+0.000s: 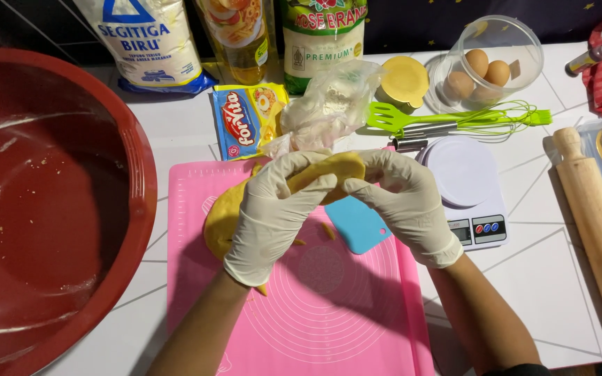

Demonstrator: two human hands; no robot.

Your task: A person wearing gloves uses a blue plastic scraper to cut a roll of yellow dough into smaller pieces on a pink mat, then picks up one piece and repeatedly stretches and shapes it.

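Both my hands wear white gloves and grip one piece of yellow dough (337,167) held above a pink silicone mat (357,306). My left hand (276,212) wraps the piece from the left, my right hand (402,202) from the right. A larger lump of yellow dough (221,216) lies on the mat under my left hand. A light blue plastic scraper (357,226) rests on the mat beneath my hands. Small dough crumbs dot the mat.
A big red bowl (43,195) fills the left side. A white kitchen scale (468,188) and a wooden rolling pin (597,223) lie to the right. Behind stand flour and sugar bags, an oil pouch, a blue-and-yellow sachet (245,122), a green spatula and whisk (454,118), and a bowl of eggs (485,66).
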